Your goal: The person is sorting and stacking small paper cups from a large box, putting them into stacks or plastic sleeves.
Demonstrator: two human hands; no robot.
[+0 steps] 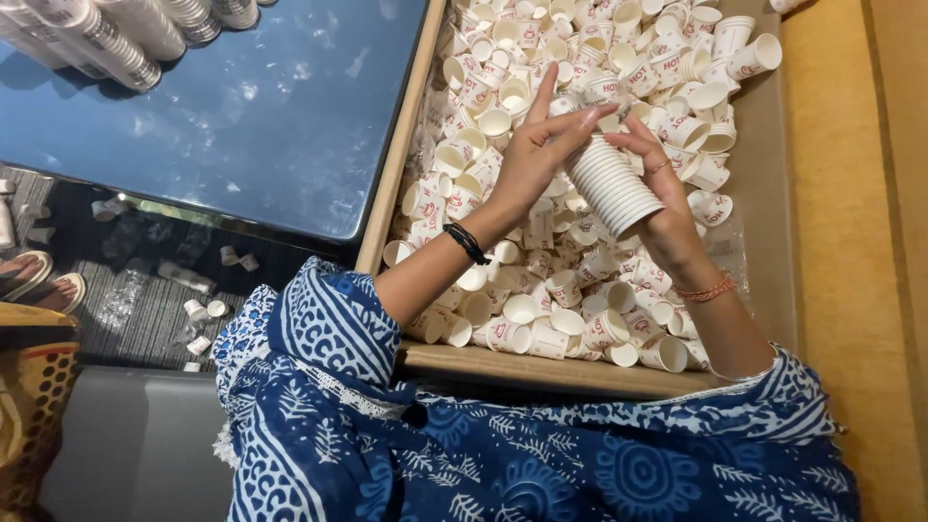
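Two hands over a box of loose paper cups, one stack held between them.

The right hand [667, 217] is wrapped around a nested stack of white paper cups [612, 184], fingers curled about its lower end so it tilts up toward the far left. The left hand [537, 159] touches the stack's top with fingertips pinched together, index finger sticking up (a black band sits on that wrist, an orange one on the other). Beneath lies a large cardboard box [773, 242] heaped with loose cups [541, 319]. To the left, a glossy blue table [271, 126] carries long cup stacks [106, 39] at its far corner; more cups [198, 309] lie scattered on the floor.
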